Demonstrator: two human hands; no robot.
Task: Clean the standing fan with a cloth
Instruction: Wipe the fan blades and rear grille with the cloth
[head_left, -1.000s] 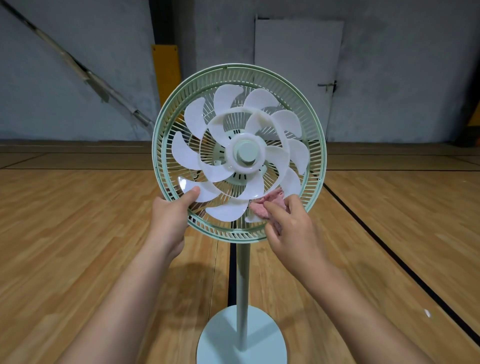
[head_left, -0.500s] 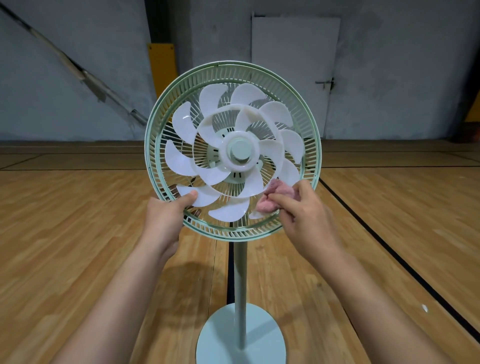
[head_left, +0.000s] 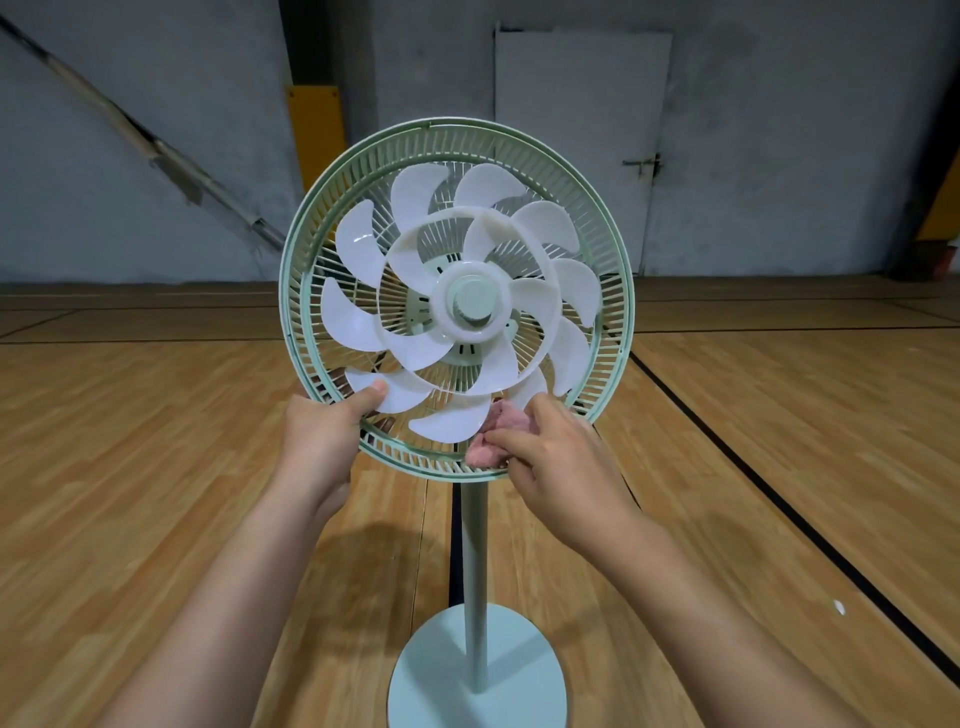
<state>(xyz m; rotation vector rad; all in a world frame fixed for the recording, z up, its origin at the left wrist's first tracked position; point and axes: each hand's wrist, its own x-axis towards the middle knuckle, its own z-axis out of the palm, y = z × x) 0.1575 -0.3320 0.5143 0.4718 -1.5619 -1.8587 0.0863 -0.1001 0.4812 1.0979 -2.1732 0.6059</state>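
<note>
Plastic: guard (head_left: 289, 312), pale green, thin moulded ribs, low sheen; blades (head_left: 353, 322), white, slightly translucent, smooth and glossy, bright highlights at 9 o'clock; hub (head_left: 475, 304), smooth, satin. Fabric: cloth (head_left: 488, 449), at 5 o'clock on the guard, pink, soft, fuzzy, crumpled. Material not discernible: pole (head_left: 475, 571) and base (head_left: 441, 675), smooth, matt, pale green. Wood: floor (head_left: 156, 467), varnished planks, mild sheen, black painted lines. Background: wall (head_left: 156, 104), rough, matt grey; door (head_left: 582, 130), flat, matt white.

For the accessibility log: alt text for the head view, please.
A person's right hand holds a pink cloth against the lower blades of a pale green standing fan while the left hand grips its rim; wooden floor below.
</note>
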